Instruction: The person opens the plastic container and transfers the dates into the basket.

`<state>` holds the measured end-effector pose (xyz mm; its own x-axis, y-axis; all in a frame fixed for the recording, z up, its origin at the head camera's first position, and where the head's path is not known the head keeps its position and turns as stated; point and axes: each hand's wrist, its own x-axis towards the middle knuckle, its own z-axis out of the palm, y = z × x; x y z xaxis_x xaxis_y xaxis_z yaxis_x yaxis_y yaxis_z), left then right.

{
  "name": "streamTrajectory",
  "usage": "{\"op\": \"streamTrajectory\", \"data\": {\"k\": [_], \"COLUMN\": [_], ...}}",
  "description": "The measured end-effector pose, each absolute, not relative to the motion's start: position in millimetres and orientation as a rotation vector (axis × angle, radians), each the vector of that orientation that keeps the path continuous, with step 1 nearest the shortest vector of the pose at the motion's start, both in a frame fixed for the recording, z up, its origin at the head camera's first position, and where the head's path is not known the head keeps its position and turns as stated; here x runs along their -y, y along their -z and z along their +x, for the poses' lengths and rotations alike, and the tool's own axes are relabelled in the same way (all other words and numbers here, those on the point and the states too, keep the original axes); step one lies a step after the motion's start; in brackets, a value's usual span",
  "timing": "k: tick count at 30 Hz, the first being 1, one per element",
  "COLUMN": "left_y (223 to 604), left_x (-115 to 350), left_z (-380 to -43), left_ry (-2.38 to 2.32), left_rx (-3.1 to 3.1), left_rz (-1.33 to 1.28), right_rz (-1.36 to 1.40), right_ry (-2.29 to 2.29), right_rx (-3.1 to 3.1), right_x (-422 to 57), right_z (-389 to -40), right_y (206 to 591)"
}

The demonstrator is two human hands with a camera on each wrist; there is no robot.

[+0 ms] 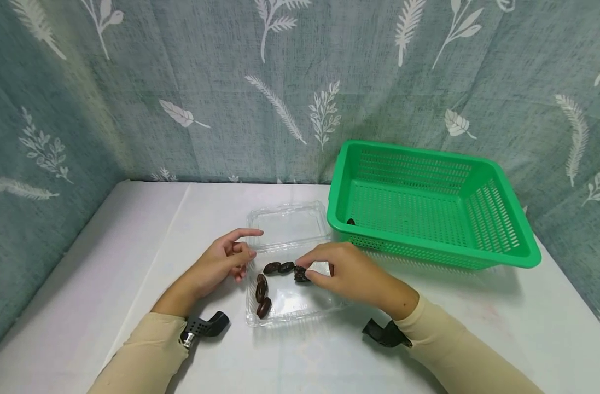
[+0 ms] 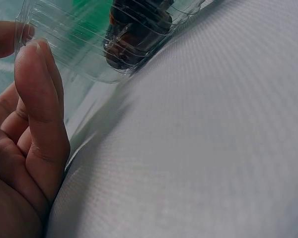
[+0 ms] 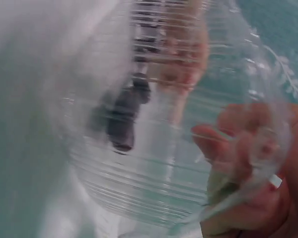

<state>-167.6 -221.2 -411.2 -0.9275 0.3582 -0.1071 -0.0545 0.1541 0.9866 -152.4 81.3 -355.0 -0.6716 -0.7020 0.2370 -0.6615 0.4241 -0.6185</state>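
Observation:
A clear plastic clamshell box [image 1: 300,306] lies on the table with its lid [image 1: 287,225] folded back. Dark brown dates [image 1: 262,290] line the left side and back of its base. Over the base, my right hand [image 1: 346,271] pinches a wrinkled date [image 1: 301,274] between thumb and fingers; in the right wrist view that hand [image 3: 258,168] is partly veiled by the clear plastic wall. My left hand [image 1: 226,257] is at the box's left edge, index finger straight out and thumb at the rim. The left wrist view shows its thumb [image 2: 37,84] close against the plastic.
A green perforated basket [image 1: 432,238] stands behind and right of the box, beside the lid, with a small dark piece [image 1: 351,221] in its left front corner. Patterned curtain [image 1: 221,109] hangs behind the white table [image 1: 300,366]. Black wrist devices [image 1: 385,334] hang below both forearms.

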Motion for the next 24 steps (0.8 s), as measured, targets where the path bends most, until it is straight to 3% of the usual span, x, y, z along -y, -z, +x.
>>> {"op": "streamTrajectory", "data": {"k": [24], "left_y": [413.2], "left_x": [224.2], "left_z": [-168.5], "left_ry": [-1.84], "left_rx": [-2.114], "left_rz": [0.345], "right_rz": [-1.155], "right_ry": [0.827], "right_rx": [-2.766], "right_x": [-72.6], "right_z": [-151.0], "right_y": [365.0]}}
